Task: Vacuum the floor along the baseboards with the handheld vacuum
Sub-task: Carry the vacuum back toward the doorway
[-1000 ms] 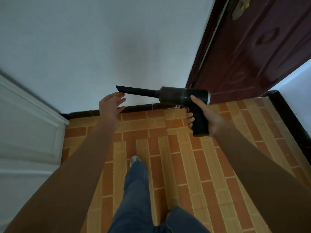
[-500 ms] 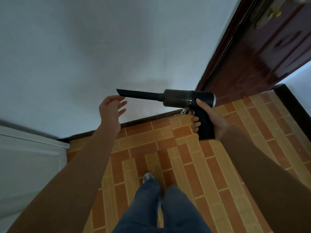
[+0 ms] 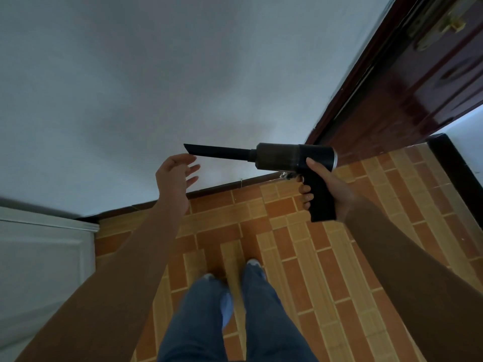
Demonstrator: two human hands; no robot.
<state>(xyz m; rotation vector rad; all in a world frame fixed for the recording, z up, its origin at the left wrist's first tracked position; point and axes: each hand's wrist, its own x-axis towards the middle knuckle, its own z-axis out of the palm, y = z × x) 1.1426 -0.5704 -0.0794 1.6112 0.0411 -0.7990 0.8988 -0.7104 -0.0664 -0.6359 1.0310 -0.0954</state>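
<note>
Right fingers: curled round the black pistol grip, tips showing on its front edge, thumb laid up along the body.
Left fingers: spread and loosely bent, gripping nothing, right under the nozzle tip. Whether they touch it, I cannot tell.
Right hand: holds the handle, arm reaching in toward the baseboard.
Left hand: raised, palm turned toward the nozzle.
Handheld vacuum: up in the air, seen above the baseboard, level, nozzle pointing left along the baseboard's line, clear of the floor.
Baseboard: a dark strip at the foot of the pale wall.
Floor: orange and tan brick-pattern tiles on the near side of the baseboard.
Door: dark red-brown, at the baseboard's right end.
White panel: at the baseboard's left end.
Legs: blue jeans, toes pointing at the baseboard, short of it.
</note>
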